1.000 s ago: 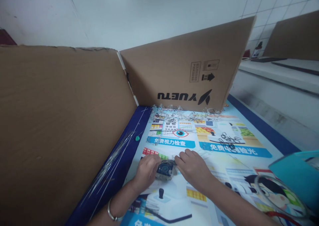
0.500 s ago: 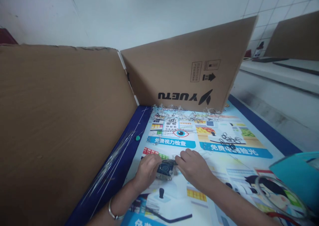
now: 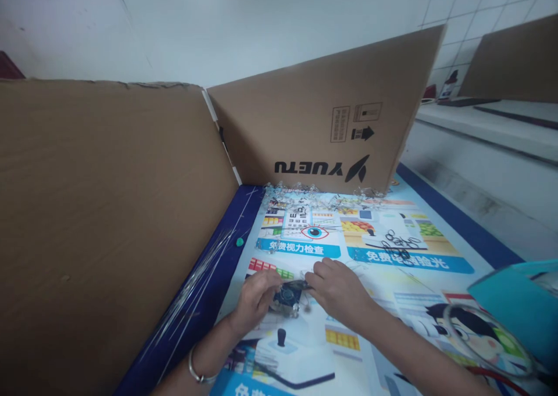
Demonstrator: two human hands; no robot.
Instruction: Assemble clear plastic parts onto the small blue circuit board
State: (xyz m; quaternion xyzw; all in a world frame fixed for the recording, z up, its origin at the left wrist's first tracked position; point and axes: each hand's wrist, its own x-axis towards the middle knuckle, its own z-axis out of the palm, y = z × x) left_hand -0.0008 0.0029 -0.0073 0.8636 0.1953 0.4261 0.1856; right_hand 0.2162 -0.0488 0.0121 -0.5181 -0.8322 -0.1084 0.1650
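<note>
Dark piece [image 3: 298, 284], slim and blurred, its details too small to tell, spans between the left hand [image 3: 256, 295] and right hand [image 3: 337, 288] over the mat [image 3: 381, 303], both hands' fingertips pinched on its ends

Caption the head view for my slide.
Left hand and right hand hold a small dark item over a printed tabletop, cardboard panel behind.

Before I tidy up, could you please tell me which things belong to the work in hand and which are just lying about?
Work in hand:
thin dark piece, between left hand and right hand
dark blue item close by

Seemingly lying about:
black rings (possibly supplies)
small green object
bottle
</note>
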